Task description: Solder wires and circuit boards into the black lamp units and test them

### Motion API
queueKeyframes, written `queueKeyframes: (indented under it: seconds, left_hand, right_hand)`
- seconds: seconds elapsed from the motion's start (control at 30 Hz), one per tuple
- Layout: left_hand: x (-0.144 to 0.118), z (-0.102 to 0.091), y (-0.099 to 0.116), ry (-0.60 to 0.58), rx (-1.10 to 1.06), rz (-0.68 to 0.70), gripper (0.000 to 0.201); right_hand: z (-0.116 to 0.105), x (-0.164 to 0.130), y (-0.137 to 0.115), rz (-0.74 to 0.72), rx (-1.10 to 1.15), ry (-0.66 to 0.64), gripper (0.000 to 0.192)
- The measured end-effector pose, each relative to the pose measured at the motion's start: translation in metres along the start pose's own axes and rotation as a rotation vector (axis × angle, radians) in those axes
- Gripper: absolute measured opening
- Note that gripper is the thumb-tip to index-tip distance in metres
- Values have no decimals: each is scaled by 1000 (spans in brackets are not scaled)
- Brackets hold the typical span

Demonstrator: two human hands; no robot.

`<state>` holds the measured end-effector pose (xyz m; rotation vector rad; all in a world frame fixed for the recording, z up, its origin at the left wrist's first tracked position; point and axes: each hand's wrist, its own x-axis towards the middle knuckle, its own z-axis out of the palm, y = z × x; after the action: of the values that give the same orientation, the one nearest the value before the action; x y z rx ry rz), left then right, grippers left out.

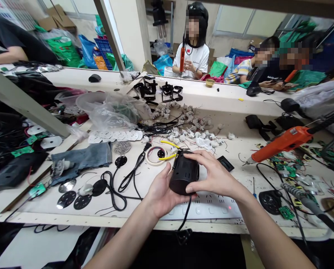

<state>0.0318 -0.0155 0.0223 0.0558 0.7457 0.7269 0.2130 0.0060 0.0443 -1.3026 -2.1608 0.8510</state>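
Note:
A black cylindrical housing (185,173) with small slots in its side is held between my two hands above the front of the workbench. My left hand (164,190) cups it from the left and below. Fingers and thumb of my right hand (212,173) close on its right side and top. From its lower end a black cable (187,215) hangs over the bench edge. Just behind the housing lie yellow-handled pliers (168,158), partly hidden, and a roll of tape (152,155). A white power strip (212,207) lies beneath my hands.
An orange electric screwdriver (281,145) hangs at right, above green circuit boards (288,172). Black cords (113,190), round discs (83,201) and a denim cloth (81,162) lie left. Small white parts (189,130) are heaped behind. Several people sit across the bench.

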Motion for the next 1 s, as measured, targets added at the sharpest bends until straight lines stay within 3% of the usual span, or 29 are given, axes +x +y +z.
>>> queueKeyframes:
  seconds: [0.33, 0.63, 0.73, 0.83, 1.0]
  left_hand:
    - [-1, 2, 3, 8, 20, 9, 55]
    - [-15, 9, -4, 1, 51, 197, 48]
    - [-18, 7, -10, -58, 141, 242, 51]
    - [-19, 5, -14, -82, 261, 301, 72]
    - [-18, 2, -12, -4, 420, 398, 70]
  right_hand:
    - [3, 0, 7, 6, 29, -5, 81]
    - [0, -12, 5, -80, 37, 0, 92]
    - [1, -19, 5, -120, -21, 13, 93]
    - [4, -25, 3, -145, -77, 20, 95]
    - [7, -30, -10, -188, -134, 38, 96]
